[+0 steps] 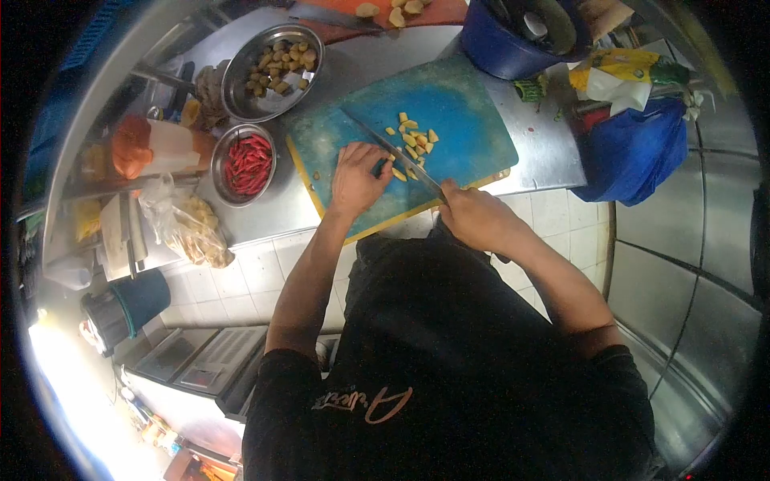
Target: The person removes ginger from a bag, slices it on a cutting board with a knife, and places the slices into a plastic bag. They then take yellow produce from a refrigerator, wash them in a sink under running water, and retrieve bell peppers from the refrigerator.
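My right hand (479, 216) is wrapped round the handle of a long kitchen knife (378, 139), whose blade slants across the cutting board (485, 132). On the near left part of the board rests my left hand (358, 178), its fingers curled beside the blade. A small yellow piece (391, 158) shows at its fingertips; the rest of what they pinch is hidden. Beyond the blade lie several cut pale yellow pieces (411, 139) that look like ginger. A few more sit on the near side of the blade, by my left fingers.
Left of the board stand a steel bowl (228, 94) of brown-skinned chunks and a smaller bowl (215, 178) of red chillies (248, 163). A plastic bag (184, 220) lies nearby. At the back are an orange board (441, 11) and a blue tub (499, 50); a blue bag (630, 152) hangs right.
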{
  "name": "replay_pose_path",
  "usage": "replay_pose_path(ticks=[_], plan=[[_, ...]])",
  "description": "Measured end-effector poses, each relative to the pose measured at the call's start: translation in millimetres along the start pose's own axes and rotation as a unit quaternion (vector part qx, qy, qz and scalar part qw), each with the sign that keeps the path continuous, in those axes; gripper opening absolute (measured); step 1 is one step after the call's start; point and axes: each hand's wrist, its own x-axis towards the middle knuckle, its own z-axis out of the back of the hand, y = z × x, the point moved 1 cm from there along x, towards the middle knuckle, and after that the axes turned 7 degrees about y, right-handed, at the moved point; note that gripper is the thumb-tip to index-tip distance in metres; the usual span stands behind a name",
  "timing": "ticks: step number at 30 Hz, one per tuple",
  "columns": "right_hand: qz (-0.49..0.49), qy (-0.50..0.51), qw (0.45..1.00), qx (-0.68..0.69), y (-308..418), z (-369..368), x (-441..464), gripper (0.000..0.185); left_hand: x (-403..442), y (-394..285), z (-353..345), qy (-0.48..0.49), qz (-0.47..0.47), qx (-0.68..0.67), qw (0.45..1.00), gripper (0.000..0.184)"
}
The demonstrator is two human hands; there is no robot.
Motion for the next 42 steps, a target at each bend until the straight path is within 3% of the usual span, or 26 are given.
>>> replay_pose_path(ticks=[8, 11, 19, 24, 27, 33, 42], plan=[[-0.019, -0.030, 0.999, 0.007, -13, -38, 33, 0.031, -2, 0, -3, 0.011, -0.011, -0.002, 1.000, 0.011], [0.020, -0.064, 0.998, -0.007, -22, -38, 57, 0.030, -6, 2, 0, 0.024, -0.016, -0.004, 1.000, 0.012], [0.009, -0.091, 0.995, 0.029, -17, -5, 19, 0.028, -9, -7, 8, -0.015, 0.010, 0.008, 1.000, 0.020], [-0.001, -0.119, 0.992, 0.032, -18, -4, 14, 0.027, 8, -5, -1, 0.023, -0.003, 0.005, 1.000, 0.018], [-0.048, -0.104, 0.992, 0.060, -20, 3, 13, 0.029, 12, -5, -5, 0.039, -0.016, -0.004, 0.999, 0.014], [-0.005, -0.114, 0.992, 0.050, -30, -8, 11, 0.027, 10, -3, -7, 0.007, -0.023, 0.008, 1.000, 0.010], [-0.020, -0.027, 0.999, 0.000, -20, -5, 3, 0.030, 12, -2, -7, 0.014, -0.021, -0.006, 1.000, 0.006]])
